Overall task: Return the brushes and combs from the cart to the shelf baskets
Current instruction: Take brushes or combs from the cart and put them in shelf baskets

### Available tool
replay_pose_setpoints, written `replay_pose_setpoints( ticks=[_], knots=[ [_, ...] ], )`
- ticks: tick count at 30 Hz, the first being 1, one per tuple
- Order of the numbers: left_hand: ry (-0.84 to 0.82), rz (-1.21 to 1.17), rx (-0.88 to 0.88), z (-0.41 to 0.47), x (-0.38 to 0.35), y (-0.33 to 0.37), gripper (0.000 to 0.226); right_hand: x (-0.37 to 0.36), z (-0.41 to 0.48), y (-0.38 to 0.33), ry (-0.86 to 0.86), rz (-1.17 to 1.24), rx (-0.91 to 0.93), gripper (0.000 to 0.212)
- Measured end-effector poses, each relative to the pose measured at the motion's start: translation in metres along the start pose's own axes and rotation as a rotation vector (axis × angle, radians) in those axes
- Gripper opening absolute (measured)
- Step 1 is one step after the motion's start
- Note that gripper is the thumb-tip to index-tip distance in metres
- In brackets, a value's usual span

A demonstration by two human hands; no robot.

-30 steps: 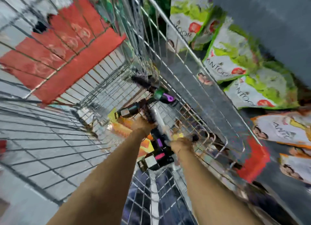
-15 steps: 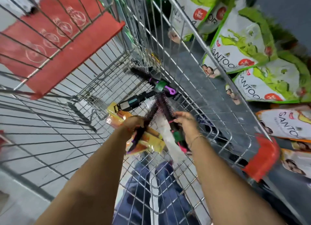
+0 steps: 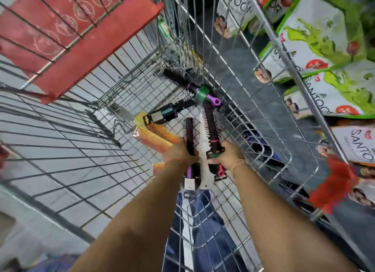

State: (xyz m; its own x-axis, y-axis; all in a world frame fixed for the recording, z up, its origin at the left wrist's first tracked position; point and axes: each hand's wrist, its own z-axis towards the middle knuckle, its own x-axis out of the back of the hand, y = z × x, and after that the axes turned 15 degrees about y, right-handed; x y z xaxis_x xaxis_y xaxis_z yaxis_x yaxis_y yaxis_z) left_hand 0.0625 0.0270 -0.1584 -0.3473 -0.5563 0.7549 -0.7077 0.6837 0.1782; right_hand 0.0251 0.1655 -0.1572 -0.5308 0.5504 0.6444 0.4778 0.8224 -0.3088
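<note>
Both my hands reach down into a wire shopping cart [image 3: 263, 141]. My left hand [image 3: 180, 153] grips a black round brush with a purple handle [image 3: 189, 135], bristles pointing away from me. My right hand [image 3: 227, 155] grips a black round brush with a pink and green handle [image 3: 212, 127]. A white comb-like piece [image 3: 203, 145] stands between the two brushes. On the cart floor lie another purple-handled round brush [image 3: 194, 87], a black brush with a teal band [image 3: 168, 114] and orange combs in clear packs [image 3: 156, 136].
The red child-seat flap [image 3: 81, 34] of the cart hangs at the upper left. Green and white packets [image 3: 328, 54] fill the shelf beyond the cart's right wall. A red corner bumper [image 3: 332, 180] sits at the cart's right edge. Grey floor tiles show through the mesh.
Both hands have lifted the two round brushes up off the pile and drawn them closer together and toward me. The view has tilted slightly.
</note>
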Motion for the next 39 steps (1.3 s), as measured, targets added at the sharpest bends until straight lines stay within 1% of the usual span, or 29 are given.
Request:
replay_pose_setpoints(
  ticks=[1,2,4,5,6,8,10,11,13,14,16,18,20,21,23,25,26,27,29,30,31,32,33,34,35,36,37,38,39],
  knots=[
    [-0.029,-0.012,0.029,0.001,0.000,0.000,0.056,0.004,-0.001,0.001,-0.027,0.053,-0.033,0.053],
    [-0.111,-0.045,0.060,0.003,0.003,0.001,0.053,0.008,-0.001,0.003,-0.062,0.100,-0.061,0.051],
    [-0.389,-0.181,0.114,0.008,0.013,0.001,0.044,0.015,-0.002,0.003,-0.123,0.157,-0.086,0.047],
    [-0.498,-0.276,0.132,0.008,0.021,-0.001,0.040,0.017,-0.001,0.003,-0.131,0.168,-0.091,0.047],
    [-0.541,-0.386,0.177,0.009,0.028,-0.003,0.045,0.019,0.000,0.002,-0.123,0.182,-0.093,0.046],
    [-0.466,-0.581,0.296,0.016,0.031,-0.012,0.055,0.018,0.004,0.003,-0.068,0.187,-0.091,0.045],
    [-0.319,-0.686,0.351,0.020,0.028,-0.017,0.060,0.014,0.006,0.004,0.001,0.132,-0.079,0.045],
    [-0.265,-0.687,0.341,0.019,0.025,-0.018,0.064,0.014,0.006,0.004,0.020,0.115,-0.077,0.046],
    [-0.215,-0.568,0.287,0.014,0.018,-0.016,0.068,0.012,0.005,0.005,0.015,0.104,-0.069,0.047],
    [-0.221,-0.469,0.260,0.011,0.015,-0.016,0.067,0.012,0.004,0.004,0.004,0.084,-0.055,0.047],
    [-0.323,-0.353,0.283,0.006,0.010,-0.016,0.057,0.014,0.004,0.002,-0.010,0.056,-0.020,0.045],
    [-0.421,-0.324,0.321,0.004,0.012,-0.018,0.041,0.021,0.001,0.000,-0.021,0.042,-0.015,0.047],
    [-0.496,-0.393,0.350,0.002,0.024,-0.024,0.014,0.031,-0.006,-0.005,-0.024,0.033,0.006,0.050],
    [-0.509,-0.444,0.371,0.001,0.033,-0.025,0.012,0.036,-0.011,-0.008,-0.013,0.045,0.020,0.051],
    [-0.531,-0.532,0.397,-0.001,0.047,-0.029,0.023,0.045,-0.023,-0.017,0.003,0.051,0.021,0.057],
    [-0.521,-0.615,0.390,0.002,0.058,-0.034,0.031,0.058,-0.041,-0.025,0.065,0.118,-0.053,0.057],
    [-0.539,-0.671,0.383,0.007,0.060,-0.035,0.037,0.064,-0.049,-0.027,0.096,0.148,-0.055,0.055],
    [-0.542,-0.689,0.351,0.015,0.061,-0.037,0.036,0.067,-0.054,-0.026,0.116,0.189,-0.061,0.053],
    [-0.517,-0.629,0.250,0.033,0.061,-0.044,0.015,0.072,-0.068,-0.026,0.180,0.182,-0.028,0.055],
    [-0.485,-0.593,0.208,0.038,0.065,-0.050,0.016,0.076,-0.079,-0.026,0.222,0.201,-0.020,0.056],
    [-0.505,-0.547,0.178,0.037,0.076,-0.049,0.013,0.079,-0.088,-0.027,0.224,0.223,-0.025,0.055],
    [-0.533,-0.538,0.143,0.021,0.099,-0.043,0.014,0.082,-0.099,-0.028,0.224,0.252,-0.012,0.052],
    [-0.541,-0.502,0.077,0.005,0.123,-0.038,0.028,0.089,-0.113,-0.031,0.242,0.286,0.001,0.047],
    [-0.586,-0.503,0.006,-0.009,0.145,-0.035,0.039,0.095,-0.126,-0.033,0.285,0.336,0.033,0.042],
    [-0.627,-0.515,-0.056,-0.018,0.165,-0.032,0.045,0.106,-0.140,-0.037,0.327,0.413,0.037,0.040],
    [-0.688,-0.517,-0.128,-0.028,0.184,-0.028,0.045,0.118,-0.153,-0.040,0.332,0.442,0.066,0.038],
    [-0.701,-0.559,-0.182,-0.034,0.208,-0.018,0.039,0.136,-0.171,-0.048,0.322,0.461,0.074,0.030],
    [-0.714,-0.630,-0.230,-0.037,0.227,-0.007,0.034,0.153,-0.184,-0.052,0.285,0.421,0.103,0.015],
    [-0.647,-0.657,-0.265,-0.045,0.247,0.008,0.031,0.175,-0.199,-0.058,0.254,0.380,0.123,0.012]
  ],
)
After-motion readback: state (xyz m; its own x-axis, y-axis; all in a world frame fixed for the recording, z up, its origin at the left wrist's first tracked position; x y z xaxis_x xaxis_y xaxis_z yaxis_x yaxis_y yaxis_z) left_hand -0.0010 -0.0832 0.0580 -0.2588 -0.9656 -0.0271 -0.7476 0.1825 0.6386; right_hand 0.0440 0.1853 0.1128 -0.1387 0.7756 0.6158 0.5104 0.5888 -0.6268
